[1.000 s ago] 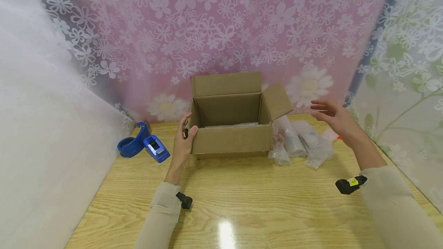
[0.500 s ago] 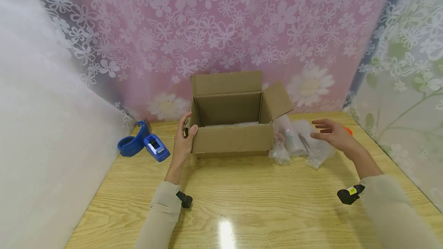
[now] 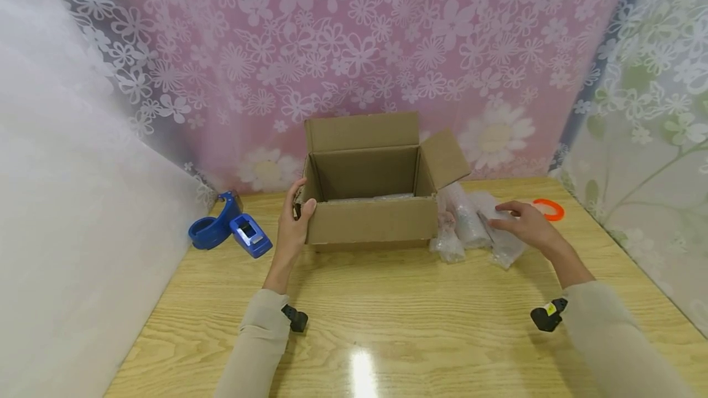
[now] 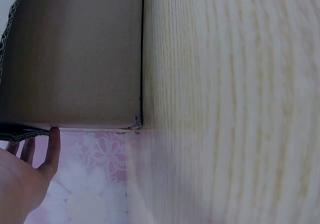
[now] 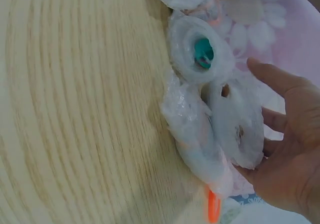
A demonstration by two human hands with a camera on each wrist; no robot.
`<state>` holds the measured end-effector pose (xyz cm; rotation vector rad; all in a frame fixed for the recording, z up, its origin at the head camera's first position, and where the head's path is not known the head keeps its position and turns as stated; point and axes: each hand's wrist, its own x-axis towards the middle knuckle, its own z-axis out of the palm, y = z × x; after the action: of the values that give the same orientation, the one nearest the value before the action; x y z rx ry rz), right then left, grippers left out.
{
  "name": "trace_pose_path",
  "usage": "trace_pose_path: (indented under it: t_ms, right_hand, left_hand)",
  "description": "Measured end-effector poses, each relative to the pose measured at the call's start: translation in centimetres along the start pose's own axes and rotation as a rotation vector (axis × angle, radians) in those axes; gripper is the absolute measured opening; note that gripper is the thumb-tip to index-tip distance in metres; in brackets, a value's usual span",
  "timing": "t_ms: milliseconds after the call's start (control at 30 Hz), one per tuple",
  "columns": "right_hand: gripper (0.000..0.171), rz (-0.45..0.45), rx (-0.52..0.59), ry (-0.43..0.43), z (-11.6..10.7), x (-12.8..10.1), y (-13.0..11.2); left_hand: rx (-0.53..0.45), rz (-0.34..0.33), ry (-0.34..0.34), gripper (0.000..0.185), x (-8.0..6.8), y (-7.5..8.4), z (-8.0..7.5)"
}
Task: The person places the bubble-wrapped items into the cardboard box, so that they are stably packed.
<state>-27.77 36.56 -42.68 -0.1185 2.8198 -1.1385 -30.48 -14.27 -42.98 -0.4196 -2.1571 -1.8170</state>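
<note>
An opened cardboard box (image 3: pixel 372 221) stands against the back wall with flaps spread. My left hand (image 3: pixel 292 220) grips its left front corner, thumb over the front flap and fingers along the left side. To the right of the box lie several bubble-wrapped bundles, among them a wrapped roll (image 3: pixel 466 218) and a flatter bundle (image 3: pixel 506 248). Over that flatter bundle is my right hand (image 3: pixel 528 224), fingers and thumb apart. The right wrist view shows its fingers (image 5: pixel 274 119) right at a wrapped bundle (image 5: pixel 235 126). A teal thing (image 5: pixel 203 53) shows inside the rolled wrap.
Left of the box are a blue tape dispenser (image 3: pixel 209 233) and a smaller blue one (image 3: pixel 251 236). An orange curved piece (image 3: pixel 553 210) lies beyond the right hand. Light wood table (image 3: pixel 387 312) runs up to patterned walls behind and at the sides.
My right hand has come down and leftward from the air at right onto the wrapped bundles, uncovering the orange piece. The left hand stays on the box corner.
</note>
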Motion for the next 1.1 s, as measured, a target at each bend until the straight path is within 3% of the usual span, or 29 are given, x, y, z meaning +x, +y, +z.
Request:
trace_pose_path:
  t_ms: [133,433,667,833,1100]
  right_hand:
    - [0.075,0.003,-0.068,0.039,0.4,0.3,0.0]
    - [0.072,0.016,-0.079,0.049,0.9,0.6,0.3]
    - [0.059,0.002,-0.097,0.144,0.9,0.3,0.1]
    - [0.058,0.03,-0.062,0.167,0.1,-0.3,-0.2]
    - [0.064,0.017,0.12,0.185,-1.6,-0.9,-1.1]
  left_hand:
    - [0.005,0.032,0.027,0.053,0.6,-2.2,0.2]
    - [0.005,0.023,0.036,0.053,0.4,-1.9,0.2]
    - [0.006,0.03,0.028,0.054,0.5,-1.9,0.2]
    - [0.003,0.027,0.031,0.055,0.5,-1.9,0.3]
    - [0.0,0.021,0.038,0.055,0.5,-1.9,0.3]
